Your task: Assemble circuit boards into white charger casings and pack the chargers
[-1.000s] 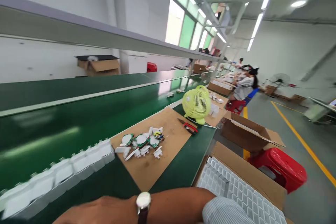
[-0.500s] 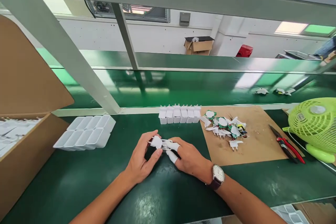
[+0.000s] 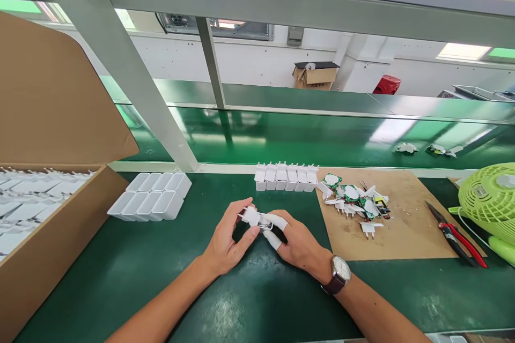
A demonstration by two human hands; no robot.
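Note:
Between my two hands, above the green bench, is a small white plug adapter [image 3: 252, 216] with two thin pins pointing left. My left hand [image 3: 227, 241] pinches its plug end between thumb and fingers. My right hand [image 3: 301, 240], white covers on its thumb and forefinger, grips the housing end. Some dark and metallic parts show in the housing's opening; the rest is hidden by my fingers. Beyond my hands stands a row of similar white adapters [image 3: 286, 178], pins up. To the left are white open-topped housings [image 3: 151, 201] in two rows.
At left stands an open cardboard box [image 3: 76, 211] of white parts. A brown cardboard sheet [image 3: 406, 225] at right bears circuit boards with white plug pieces [image 3: 354, 198] and red-and-black pliers [image 3: 456, 236]. A green fan [image 3: 488, 193] stands far right. A metal post [image 3: 140, 86] rises at the back left.
The view has swung slightly left, so everything sits further right. Between my fingers the plug piece and the housing look closer together, with less of the metal parts showing. Both hands keep their grip.

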